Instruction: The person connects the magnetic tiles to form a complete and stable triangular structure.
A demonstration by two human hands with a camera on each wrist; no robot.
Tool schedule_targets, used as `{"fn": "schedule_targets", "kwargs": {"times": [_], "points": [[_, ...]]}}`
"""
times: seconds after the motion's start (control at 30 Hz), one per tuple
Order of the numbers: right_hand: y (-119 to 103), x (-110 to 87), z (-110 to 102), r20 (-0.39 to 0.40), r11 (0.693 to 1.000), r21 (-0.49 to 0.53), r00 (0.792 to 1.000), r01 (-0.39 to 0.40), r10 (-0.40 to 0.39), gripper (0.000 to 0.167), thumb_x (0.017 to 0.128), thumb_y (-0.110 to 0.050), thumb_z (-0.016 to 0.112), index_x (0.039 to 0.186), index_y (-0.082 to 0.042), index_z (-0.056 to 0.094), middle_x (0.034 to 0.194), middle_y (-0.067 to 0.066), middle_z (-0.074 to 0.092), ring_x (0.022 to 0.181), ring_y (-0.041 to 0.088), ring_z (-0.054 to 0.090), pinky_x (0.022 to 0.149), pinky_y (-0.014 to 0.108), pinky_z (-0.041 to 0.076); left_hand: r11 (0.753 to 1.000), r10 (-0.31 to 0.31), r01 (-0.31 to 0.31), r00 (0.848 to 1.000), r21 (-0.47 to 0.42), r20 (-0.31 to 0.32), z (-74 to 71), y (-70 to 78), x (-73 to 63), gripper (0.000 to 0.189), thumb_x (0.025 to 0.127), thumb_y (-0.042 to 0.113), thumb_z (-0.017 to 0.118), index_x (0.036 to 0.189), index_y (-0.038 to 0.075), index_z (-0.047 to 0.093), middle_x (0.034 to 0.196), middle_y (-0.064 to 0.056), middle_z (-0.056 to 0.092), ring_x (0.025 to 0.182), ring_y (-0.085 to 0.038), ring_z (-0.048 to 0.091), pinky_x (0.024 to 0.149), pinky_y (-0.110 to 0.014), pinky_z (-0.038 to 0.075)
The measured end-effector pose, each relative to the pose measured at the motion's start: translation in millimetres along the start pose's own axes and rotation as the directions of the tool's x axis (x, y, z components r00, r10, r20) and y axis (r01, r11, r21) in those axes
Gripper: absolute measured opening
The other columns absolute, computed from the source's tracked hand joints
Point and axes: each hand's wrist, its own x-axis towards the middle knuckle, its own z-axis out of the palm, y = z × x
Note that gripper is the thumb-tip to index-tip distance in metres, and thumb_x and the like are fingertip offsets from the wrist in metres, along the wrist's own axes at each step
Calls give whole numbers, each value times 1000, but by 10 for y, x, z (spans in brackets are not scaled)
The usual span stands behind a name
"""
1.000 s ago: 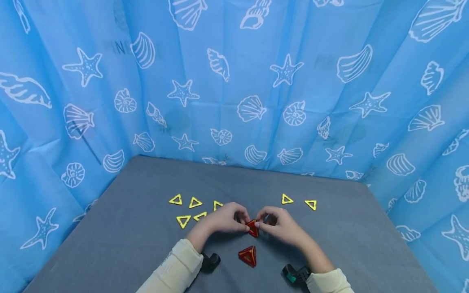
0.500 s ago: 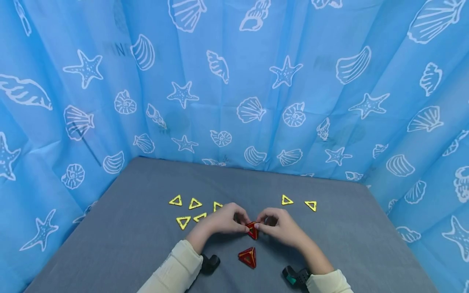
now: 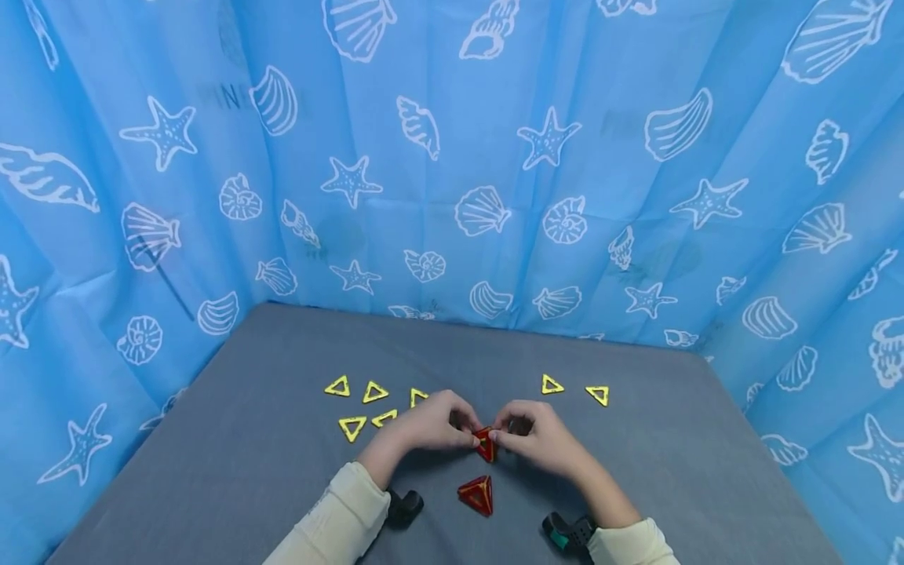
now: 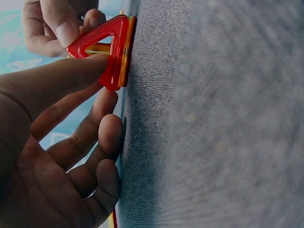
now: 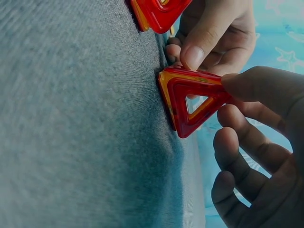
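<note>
Between both hands a small pyramid of red and yellow triangular magnetic tiles (image 3: 485,447) stands on the grey cloth. My left hand (image 3: 436,424) pinches it from the left, its thumb (image 4: 88,69) pressed on a red face. From the right, my right hand (image 3: 538,430) holds the top corner between thumb (image 5: 251,85) and index finger; its other fingers are loosely curled. In the right wrist view the pyramid (image 5: 183,116) shows a red frame with an open triangular middle and a yellow layer along its edges. Nearer the body sits a second red pyramid (image 3: 477,495), untouched.
Several yellow triangular tiles (image 3: 351,428) lie flat at the left, partly behind the left forearm. Two more, a yellow tile (image 3: 552,384) and another yellow tile (image 3: 599,395), lie at the back right. A blue shell-print curtain (image 3: 424,196) surrounds the grey table (image 3: 233,463).
</note>
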Motion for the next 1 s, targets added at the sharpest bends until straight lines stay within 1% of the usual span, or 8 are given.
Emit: {"fn": "schedule_targets", "kwargs": {"times": [0.17, 0.27, 0.4, 0.5, 0.67, 0.83, 0.9, 1.0], "points": [[34, -3, 9, 12, 1000, -22, 1000, -13, 13, 5, 99, -18, 75, 96, -16, 74, 82, -3, 69, 68, 8, 60, 61, 27, 52, 1000, -7, 7, 1000, -10, 5, 6, -5, -13, 6, 94, 14, 80, 99, 16, 81, 84, 6, 71, 74, -9, 61, 66, -25, 50], [60, -12, 7, 16, 1000, -9, 1000, -15, 15, 7, 101, -20, 73, 97, -15, 74, 82, -3, 69, 67, 8, 60, 60, 27, 53, 1000, -13, 13, 1000, -8, 6, 0, 3, -21, 6, 94, 15, 81, 100, 16, 81, 84, 6, 70, 73, -10, 61, 64, -25, 49], [104, 2, -21, -4, 1000, 21, 1000, 7, -7, 6, 101, -20, 73, 99, -14, 75, 84, 0, 71, 67, 11, 62, 59, 28, 54, 1000, -23, 23, 1000, -18, 0, -62, 18, -26, 12, 94, 17, 82, 105, 15, 81, 87, 5, 71, 76, -11, 62, 67, -26, 51], [141, -7, -52, -32, 999, 33, 999, -3, 4, 6, 101, -19, 73, 102, -14, 75, 88, 2, 72, 69, 13, 64, 61, 28, 54, 999, -27, 27, 1000, -38, -7, -138, 9, -61, 18, 94, 18, 81, 111, 10, 80, 91, 3, 71, 80, -13, 64, 70, -28, 53], [211, -30, -158, -131, 998, 53, 991, -22, 29, 13, 101, -17, 74, 108, -7, 75, 98, 8, 74, 76, 14, 64, 66, 27, 53, 999, -19, 15, 997, -40, -80, -329, -63, -122, 24, 97, 20, 79, 116, 6, 78, 95, 1, 72, 82, -14, 66, 72, -29, 55], [283, -35, -274, -248, 995, 85, 967, -43, 63, 19, 101, -14, 74, 114, 0, 74, 107, 15, 74, 81, 15, 64, 69, 27, 53, 999, 3, -11, 982, -44, -189, -501, -150, -175, 26, 97, 21, 79, 116, 3, 76, 99, -3, 72, 85, -15, 67, 73, -31, 56], [312, -48, -312, -285, 994, 85, 955, -63, 85, 22, 100, -13, 74, 116, 2, 73, 110, 17, 74, 83, 15, 65, 71, 26, 54, 999, -5, -5, 974, -40, -227, -543, -190, -197, 26, 97, 21, 79, 115, 2, 76, 100, -4, 71, 86, -15, 66, 74, -32, 56], [345, -75, -369, -333, 991, 89, 935, -98, 123, 25, 100, -12, 75, 119, 3, 72, 115, 20, 73, 88, 13, 67, 75, 24, 55, 998, -50, 38, 959, -48, -279, -580, -231, -226, 25, 97, 20, 80, 114, 2, 76, 100, -5, 71, 87, -16, 66, 75, -33, 56]]}}
